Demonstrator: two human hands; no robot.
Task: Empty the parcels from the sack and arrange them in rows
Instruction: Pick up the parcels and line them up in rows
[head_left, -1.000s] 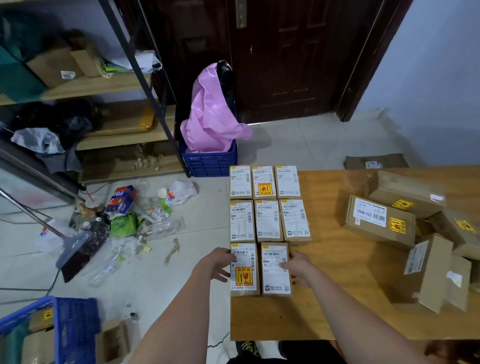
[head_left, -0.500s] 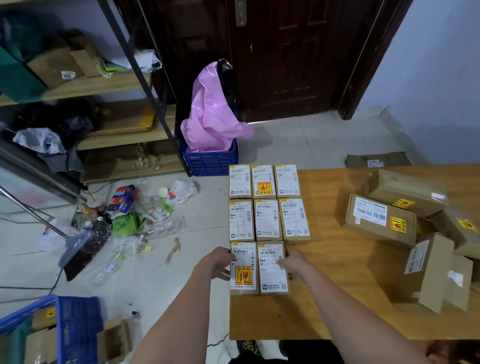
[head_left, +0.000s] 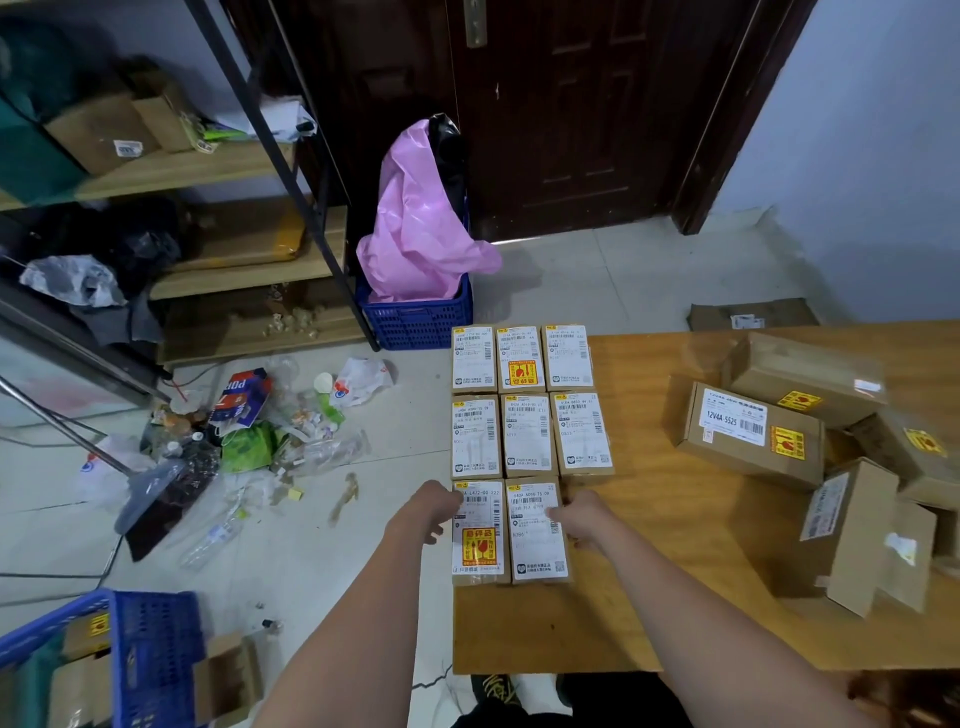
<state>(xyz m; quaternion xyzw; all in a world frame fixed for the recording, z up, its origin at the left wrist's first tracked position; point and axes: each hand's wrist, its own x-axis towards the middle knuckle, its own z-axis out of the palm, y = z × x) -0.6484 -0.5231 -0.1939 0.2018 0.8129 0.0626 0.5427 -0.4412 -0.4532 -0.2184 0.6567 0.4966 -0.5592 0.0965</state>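
One head camera looked forward and down from close above the wooden table (head_left: 649, 571), facing the dark door (head_left: 561, 104) beyond.

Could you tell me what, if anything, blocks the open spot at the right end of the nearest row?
Nothing visible does. The right hand rests against the nearest row's second parcel; beyond it bare table runs to the loose boxes.

Small print on parcel labels (head_left: 528, 434) too fine to read, blue crate (head_left: 130, 660) cut off by bottom-left edge, both forearms cropped below
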